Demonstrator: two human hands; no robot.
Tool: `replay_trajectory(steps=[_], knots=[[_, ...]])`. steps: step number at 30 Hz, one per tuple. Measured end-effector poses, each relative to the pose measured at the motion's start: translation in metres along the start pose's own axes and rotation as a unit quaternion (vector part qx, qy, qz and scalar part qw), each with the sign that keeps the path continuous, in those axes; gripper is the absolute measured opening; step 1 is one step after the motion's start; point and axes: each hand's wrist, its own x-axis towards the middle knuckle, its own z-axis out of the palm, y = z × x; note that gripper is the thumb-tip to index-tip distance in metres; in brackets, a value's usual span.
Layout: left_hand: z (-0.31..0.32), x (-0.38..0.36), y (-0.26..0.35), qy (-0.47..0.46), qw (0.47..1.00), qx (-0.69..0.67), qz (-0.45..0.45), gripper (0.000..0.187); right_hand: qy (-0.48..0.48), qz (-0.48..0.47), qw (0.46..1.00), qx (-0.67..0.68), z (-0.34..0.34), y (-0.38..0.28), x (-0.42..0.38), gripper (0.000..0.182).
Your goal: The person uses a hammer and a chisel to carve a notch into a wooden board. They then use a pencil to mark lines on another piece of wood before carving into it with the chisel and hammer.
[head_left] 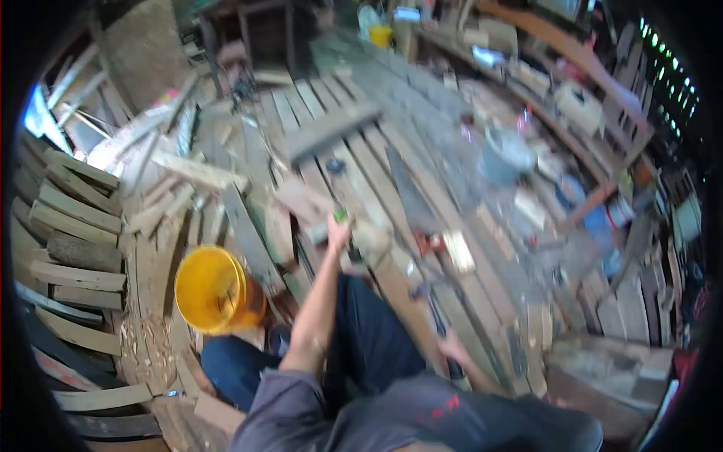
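Note:
My left hand (339, 233) is closed around an upright tool with a green end (340, 214). A dark part shows below the fist, but its kind is too blurred to make out. Under and beside this hand lie pale wood pieces (305, 200). Lower right, my right hand (453, 348) grips the dark handle of a hammer (438, 319), whose head points away from me. Beyond the hammer rests what looks like a handsaw (407, 184), with a reddish handle close to a light wooden block (459, 251).
A yellow bucket (212, 289) stands to the left of my knees. Stacked boards (79, 209) line the left edge, with wood shavings (151, 343) beside them. A thick plank (331, 132) lies ahead across the slats. At right are a grey bucket (506, 157) and a cluttered bench (595, 151).

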Motion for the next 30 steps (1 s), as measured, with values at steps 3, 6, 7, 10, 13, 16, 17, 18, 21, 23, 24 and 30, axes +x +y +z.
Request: replay_trajectory(steps=[3,6,7,10,13,16,17,18,21,23,24,30], knots=[[-0.003,0.006,0.017,-0.094,0.993,-0.020,-0.067,0.024,-0.032,-0.017,0.997,-0.072,0.003,0.015,0.013,0.034],[-0.009,0.015,0.055,-0.191,0.980,0.053,-0.015,0.018,-0.091,0.069,0.992,-0.052,-0.011,-0.009,0.010,0.027],[-0.009,0.021,0.062,-0.247,0.966,0.070,-0.015,0.017,-0.095,0.078,0.992,-0.031,-0.022,-0.026,-0.001,0.026],[-0.017,0.026,0.103,-0.332,0.938,0.103,0.007,0.017,-0.086,0.084,0.993,-0.018,-0.034,-0.046,-0.012,0.023],[-0.009,0.080,0.083,-0.393,0.919,0.011,0.020,0.029,-0.083,0.092,0.992,-0.005,-0.032,-0.049,-0.015,0.021],[-0.031,0.092,0.173,-0.391,0.918,0.041,0.043,0.016,-0.091,0.088,0.992,-0.005,-0.013,-0.027,-0.001,0.020],[-0.048,0.089,0.220,-0.475,0.874,0.063,0.082,0.013,-0.094,0.083,0.992,-0.011,-0.009,-0.017,0.001,0.020],[-0.056,0.092,0.236,-0.483,0.865,0.087,0.100,0.014,-0.093,0.096,0.991,0.002,-0.010,-0.018,-0.003,0.020],[-0.085,0.088,0.254,-0.497,0.866,0.031,0.048,0.017,-0.083,0.101,0.991,0.017,-0.013,-0.029,-0.005,0.021],[-0.107,0.071,0.252,-0.477,0.878,0.032,0.010,0.023,-0.077,0.068,0.995,-0.006,-0.003,-0.011,0.005,0.022],[-0.118,0.058,0.249,-0.446,0.893,0.061,-0.019,0.026,-0.063,0.069,0.996,0.004,-0.003,-0.009,0.004,0.022],[-0.171,0.031,0.200,-0.442,0.865,0.192,-0.139,0.043,-0.056,0.045,0.997,0.035,-0.019,-0.026,-0.010,0.020]])
